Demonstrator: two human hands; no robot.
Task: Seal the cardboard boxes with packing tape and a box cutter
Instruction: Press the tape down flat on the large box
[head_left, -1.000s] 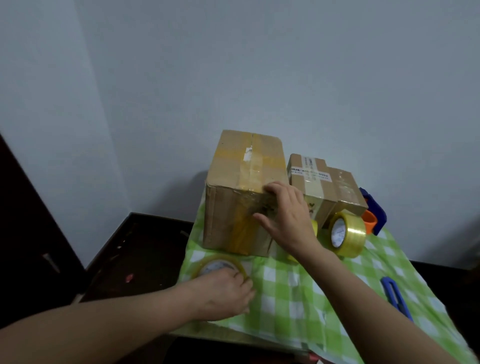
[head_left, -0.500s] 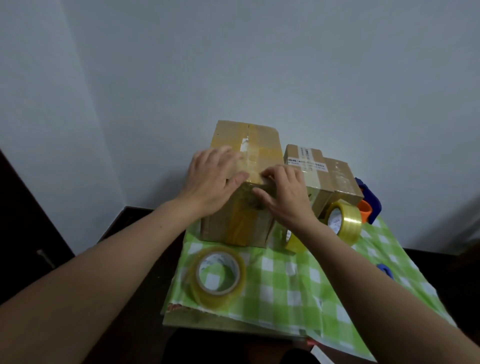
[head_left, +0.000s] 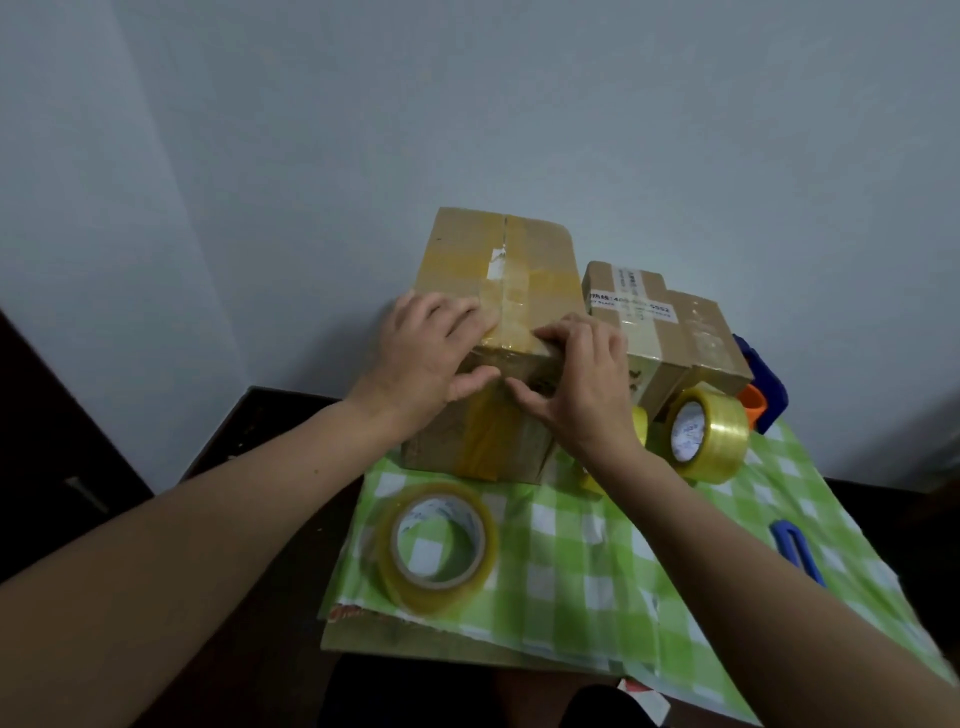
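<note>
A large cardboard box (head_left: 493, 270) with yellowish tape across its top stands at the back of the green checked cloth (head_left: 597, 561). My left hand (head_left: 431, 358) lies over its near top edge, fingers flat on the taped seam and thumb on the front face. My right hand (head_left: 582, 384) presses the same edge from the right, fingers on top, thumb on the front. A smaller taped box (head_left: 670, 332) stands right of it. A roll of clear tape (head_left: 436, 545) lies flat in front. A second roll (head_left: 706, 436) stands on edge at the right. A blue box cutter (head_left: 797, 553) lies at the right.
A blue and orange tape dispenser (head_left: 761, 395) sits behind the smaller box. A small yellow roll (head_left: 639, 423) shows behind my right wrist. The cloth covers a cardboard sheet (head_left: 415, 642) on a dark table (head_left: 260, 441), with the wall close behind.
My left hand let go of the flat tape roll and rose to the large box's top edge. My right hand shifted up from the front face onto the same edge.
</note>
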